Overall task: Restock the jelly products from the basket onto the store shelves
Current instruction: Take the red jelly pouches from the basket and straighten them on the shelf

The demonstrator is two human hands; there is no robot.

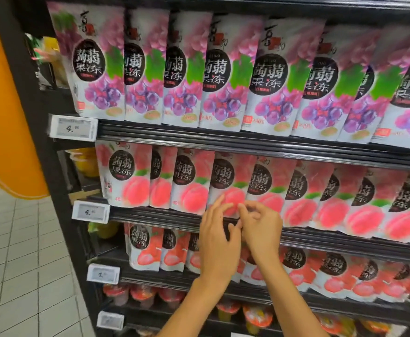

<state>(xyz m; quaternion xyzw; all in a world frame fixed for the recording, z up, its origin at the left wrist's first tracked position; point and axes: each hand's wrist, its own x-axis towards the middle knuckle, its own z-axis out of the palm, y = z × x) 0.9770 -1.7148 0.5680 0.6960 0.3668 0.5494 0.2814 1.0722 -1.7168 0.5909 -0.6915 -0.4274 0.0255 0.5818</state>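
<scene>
A dark store shelf unit (199,136) holds rows of jelly pouches. Purple grape pouches (225,76) fill the top row, pink peach pouches (189,181) the middle row, lychee pouches (148,249) the row below. Both hands are raised side by side at the bottom edge of one peach pouch (230,181) in the middle row. My left hand (217,242) has straight fingers touching that pouch's lower edge. My right hand (262,227) has loosely curled fingers at the same pouch; whether it pinches the pouch is unclear. The basket is out of view.
Jelly cups (143,294) with red lids stand on the lowest shelves. White price tags (74,127) hang on the shelf rails at the left. An orange pillar (2,105) rises left of the shelf above a white tiled floor (24,276).
</scene>
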